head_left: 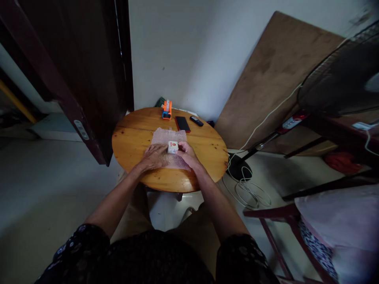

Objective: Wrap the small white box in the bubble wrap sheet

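Note:
A small white box (pixel 172 147) with a red print rests over a sheet of pinkish bubble wrap (pixel 166 135) on the round wooden table. My right hand (pixel 187 154) holds the box at its right side, thumb and fingers bent around the edge. Flat on the left part of the wrap lies my left hand (pixel 155 155), its fingers stretched out toward the box. Whether the left fingertips touch the box I cannot tell.
Behind the wrap on the table (pixel 130 146) are an orange tape dispenser (pixel 167 109), a phone (pixel 182 124) with a red edge and a black remote (pixel 196 121). A fan base (pixel 239 167) and coiled white cable (pixel 251 193) are on the floor at right, near a chair (pixel 272 213).

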Motion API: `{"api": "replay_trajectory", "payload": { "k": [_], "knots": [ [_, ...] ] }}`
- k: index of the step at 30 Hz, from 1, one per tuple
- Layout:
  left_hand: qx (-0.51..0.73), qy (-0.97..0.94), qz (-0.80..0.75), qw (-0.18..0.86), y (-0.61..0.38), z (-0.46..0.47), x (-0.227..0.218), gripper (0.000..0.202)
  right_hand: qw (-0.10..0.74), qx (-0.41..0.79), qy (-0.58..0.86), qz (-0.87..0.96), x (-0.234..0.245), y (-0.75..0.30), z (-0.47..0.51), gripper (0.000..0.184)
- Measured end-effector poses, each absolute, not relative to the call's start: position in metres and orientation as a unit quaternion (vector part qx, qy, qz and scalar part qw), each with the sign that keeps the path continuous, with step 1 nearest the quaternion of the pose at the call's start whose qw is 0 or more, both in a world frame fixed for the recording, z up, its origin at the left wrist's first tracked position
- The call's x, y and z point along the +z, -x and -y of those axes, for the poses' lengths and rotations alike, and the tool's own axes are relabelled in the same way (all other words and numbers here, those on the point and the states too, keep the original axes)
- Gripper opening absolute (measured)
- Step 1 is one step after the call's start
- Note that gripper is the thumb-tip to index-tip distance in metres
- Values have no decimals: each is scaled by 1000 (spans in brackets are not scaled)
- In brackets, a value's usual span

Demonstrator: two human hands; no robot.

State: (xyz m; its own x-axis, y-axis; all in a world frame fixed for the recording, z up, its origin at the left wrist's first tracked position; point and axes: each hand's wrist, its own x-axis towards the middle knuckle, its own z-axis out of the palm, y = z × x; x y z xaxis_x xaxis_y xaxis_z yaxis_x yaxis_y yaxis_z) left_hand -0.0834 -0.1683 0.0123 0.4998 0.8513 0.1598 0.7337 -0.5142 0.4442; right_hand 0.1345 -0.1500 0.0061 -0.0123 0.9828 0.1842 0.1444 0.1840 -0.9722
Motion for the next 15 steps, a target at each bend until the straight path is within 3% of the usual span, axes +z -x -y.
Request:
{"api": "replay_trajectory", "payload": {
  "k": [8, 15],
  "knots": [
    [189, -851, -462, 163, 84, 168, 11, 80, 499, 402, 494, 587, -1, -134, 150, 31],
    [190, -849, -466, 162, 83, 169, 12, 80, 526, 441, 481, 545, 6, -131, 146, 68]
  ]
}}
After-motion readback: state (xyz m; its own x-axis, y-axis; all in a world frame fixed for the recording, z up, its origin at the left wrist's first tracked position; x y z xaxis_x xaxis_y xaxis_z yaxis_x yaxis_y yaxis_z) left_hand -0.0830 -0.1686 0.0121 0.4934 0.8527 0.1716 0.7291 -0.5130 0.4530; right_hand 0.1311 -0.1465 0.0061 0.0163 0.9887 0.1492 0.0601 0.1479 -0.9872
